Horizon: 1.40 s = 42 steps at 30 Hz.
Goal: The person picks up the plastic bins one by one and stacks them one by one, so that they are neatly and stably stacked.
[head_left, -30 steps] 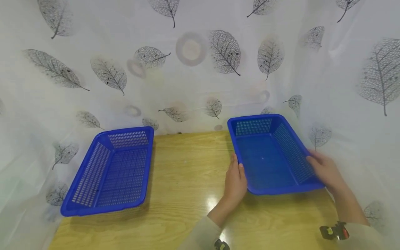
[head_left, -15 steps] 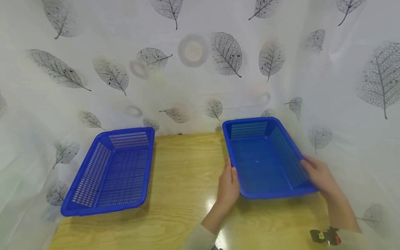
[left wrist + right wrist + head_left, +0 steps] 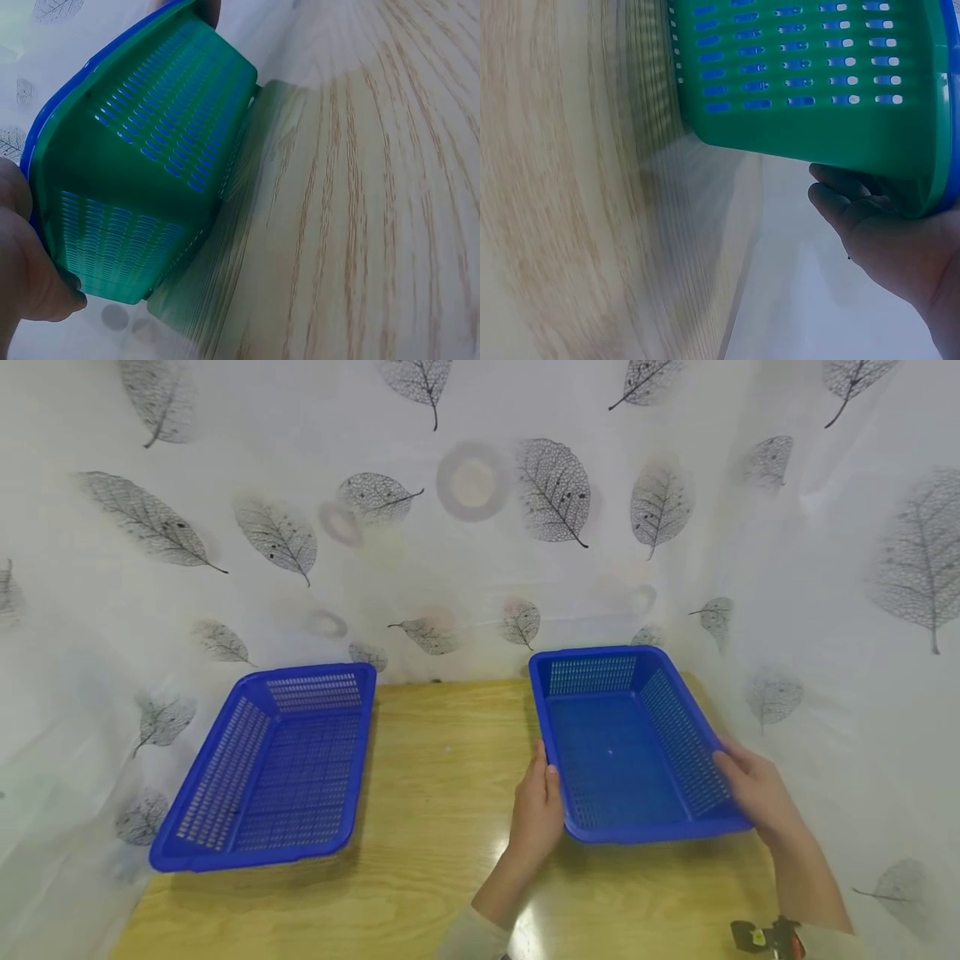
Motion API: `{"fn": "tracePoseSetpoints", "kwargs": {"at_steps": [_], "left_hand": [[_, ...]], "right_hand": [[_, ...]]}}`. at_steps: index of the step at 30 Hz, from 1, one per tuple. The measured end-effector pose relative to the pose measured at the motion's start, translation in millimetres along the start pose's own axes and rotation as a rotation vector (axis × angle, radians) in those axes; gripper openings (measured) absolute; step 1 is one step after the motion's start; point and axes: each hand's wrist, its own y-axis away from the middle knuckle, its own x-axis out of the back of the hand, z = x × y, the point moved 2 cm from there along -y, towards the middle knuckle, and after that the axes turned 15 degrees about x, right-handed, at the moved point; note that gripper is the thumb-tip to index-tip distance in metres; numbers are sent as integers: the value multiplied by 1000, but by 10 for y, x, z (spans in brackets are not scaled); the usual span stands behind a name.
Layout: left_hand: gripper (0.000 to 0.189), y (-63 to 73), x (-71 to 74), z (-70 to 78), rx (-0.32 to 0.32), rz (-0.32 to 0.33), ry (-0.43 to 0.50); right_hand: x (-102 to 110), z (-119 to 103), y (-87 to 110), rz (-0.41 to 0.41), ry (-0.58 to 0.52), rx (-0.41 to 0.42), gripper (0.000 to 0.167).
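Note:
On the right in the head view is a blue plastic basket [image 3: 645, 835], and no objects show inside it. Both wrist views reveal a green basket [image 3: 90, 161] with slotted walls nested under its blue rim. My left hand [image 3: 536, 814] grips the left side of this pair, thumb at the rim. The opposite side is held by my right hand [image 3: 761, 793], whose fingers [image 3: 829, 199] reach under the green rim in the right wrist view. Whether the baskets touch the table or hover just above it, I cannot tell.
Another blue basket [image 3: 258, 860] with slotted walls stands at the left on the wood-grain table [image 3: 442, 793]. A whitish leaf-printed curtain [image 3: 472, 560] hangs behind and along both sides, close to the right hand.
Both hands have shifted the nested baskets left and slightly toward me, keeping their hold. The left basket has stayed in place; the view has tilted slightly.

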Motion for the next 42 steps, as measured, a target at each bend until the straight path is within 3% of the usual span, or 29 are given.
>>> {"fn": "tracePoseSetpoints", "kwargs": {"at_steps": [5, 10, 21, 28, 42], "left_hand": [[54, -3, 60, -42, -4, -8, -13], [53, -21, 242, -108, 12, 23, -5], [53, -12, 455, -203, 47, 19, 8], [53, -30, 551, -249, 89, -14, 39], [51, -21, 862, -369, 65, 24, 54]], "right_hand": [[-64, -55, 44, 36, -47, -14, 55], [-253, -180, 43, 35, -125, -71, 58], [-420, -323, 0, 24, -85, -55, 57], [-519, -379, 6, 34, -121, -103, 58], [-785, -649, -20, 24, -23, -110, 55]]}}
